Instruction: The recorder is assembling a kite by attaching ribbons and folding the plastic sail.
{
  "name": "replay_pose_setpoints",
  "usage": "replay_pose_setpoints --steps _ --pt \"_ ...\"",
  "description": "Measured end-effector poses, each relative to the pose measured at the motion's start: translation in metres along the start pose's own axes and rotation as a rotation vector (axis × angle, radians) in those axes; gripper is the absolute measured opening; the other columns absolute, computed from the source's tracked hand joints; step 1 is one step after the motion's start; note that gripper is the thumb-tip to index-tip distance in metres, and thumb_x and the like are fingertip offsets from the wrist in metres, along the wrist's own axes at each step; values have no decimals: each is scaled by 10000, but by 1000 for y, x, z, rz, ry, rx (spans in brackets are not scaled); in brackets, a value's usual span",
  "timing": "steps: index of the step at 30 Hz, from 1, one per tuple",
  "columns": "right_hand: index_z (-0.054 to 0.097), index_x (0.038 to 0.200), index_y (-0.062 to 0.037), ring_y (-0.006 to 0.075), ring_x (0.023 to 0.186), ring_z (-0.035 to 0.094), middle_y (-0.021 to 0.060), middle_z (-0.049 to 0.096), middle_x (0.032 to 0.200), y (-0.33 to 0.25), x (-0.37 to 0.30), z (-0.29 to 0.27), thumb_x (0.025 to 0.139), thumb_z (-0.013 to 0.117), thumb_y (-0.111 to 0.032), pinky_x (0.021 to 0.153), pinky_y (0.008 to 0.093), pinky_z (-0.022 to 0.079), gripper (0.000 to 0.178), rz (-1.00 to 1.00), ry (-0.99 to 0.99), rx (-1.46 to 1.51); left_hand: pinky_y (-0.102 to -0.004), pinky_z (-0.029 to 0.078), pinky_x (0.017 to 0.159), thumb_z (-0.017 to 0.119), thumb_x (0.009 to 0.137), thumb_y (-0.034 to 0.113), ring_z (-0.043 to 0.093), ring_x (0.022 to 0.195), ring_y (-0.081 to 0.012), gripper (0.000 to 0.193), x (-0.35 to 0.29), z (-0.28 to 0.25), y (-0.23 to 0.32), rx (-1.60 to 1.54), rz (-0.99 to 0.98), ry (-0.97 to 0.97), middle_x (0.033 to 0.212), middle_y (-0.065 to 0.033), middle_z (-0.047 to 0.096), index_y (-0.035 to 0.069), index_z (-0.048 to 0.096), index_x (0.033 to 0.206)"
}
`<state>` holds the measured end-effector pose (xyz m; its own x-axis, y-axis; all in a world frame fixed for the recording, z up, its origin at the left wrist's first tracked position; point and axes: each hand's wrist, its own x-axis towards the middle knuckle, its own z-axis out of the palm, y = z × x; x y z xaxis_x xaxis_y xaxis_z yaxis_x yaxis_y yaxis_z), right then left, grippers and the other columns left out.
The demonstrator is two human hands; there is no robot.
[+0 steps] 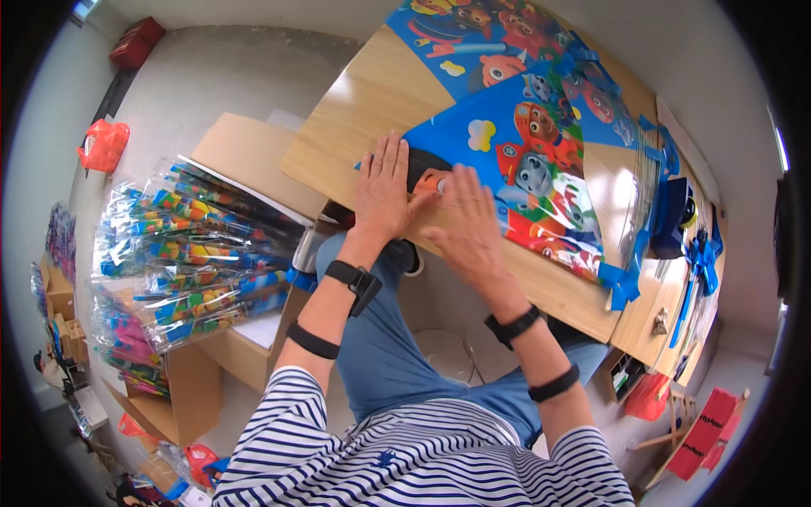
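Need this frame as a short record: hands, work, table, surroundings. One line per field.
left hand: fingers extended, over the narrow left end of the sheet
right hand: motion-blurred, fingers extended, near the sheet's near edge; contact unclear
sheet: blue, printed with cartoon characters, tapering toward the left
table: wooden; more blue prints beyond the sheet, blue ribbon to its right
left of table: clear-wrapped bundles at an open carton
wrists: black bands on both
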<state>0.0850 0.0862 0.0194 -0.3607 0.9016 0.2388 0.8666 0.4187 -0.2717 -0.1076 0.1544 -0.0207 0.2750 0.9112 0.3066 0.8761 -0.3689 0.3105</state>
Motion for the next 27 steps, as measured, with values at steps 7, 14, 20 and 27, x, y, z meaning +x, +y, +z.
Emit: replay_pose_setpoints --steps 7,14,20,27 --pt "314 1590 58 386 1565 260 236 335 1652 -8 12 24 896 678 -538 1272 527 192 984 5 -32 74 -537 266 1239 719 917 357 311 1541 -396 823 12 -10 -7 -136 -51 -112 1633 -234 372 -18 383 1567" --pt "317 1592 53 373 1586 222 226 303 1675 -10 10 23 892 704 -511 1283 517 173 979 35 -60 66 -523 501 864 836 804 181 645 1017 -406 308 117 -1 -7 -290 -184 -53 1018 -195 696 13 689 1017" --pt "298 1597 47 357 1594 208 203 293 1686 -10 10 20 867 748 -472 1286 492 184 1002 45 -82 79 -516 513 835 845 791 166 659 978 -416 243 140 22 14 -158 -150 -117 966 -206 694 17 694 908" --pt "308 1591 50 360 1587 225 213 316 1671 -11 9 19 855 758 -470 1283 500 191 1007 44 -57 96 -518 529 840 831 800 158 668 1019 -433 241 146 20 21 -197 -272 -175 1001 -224 707 14 695 937"
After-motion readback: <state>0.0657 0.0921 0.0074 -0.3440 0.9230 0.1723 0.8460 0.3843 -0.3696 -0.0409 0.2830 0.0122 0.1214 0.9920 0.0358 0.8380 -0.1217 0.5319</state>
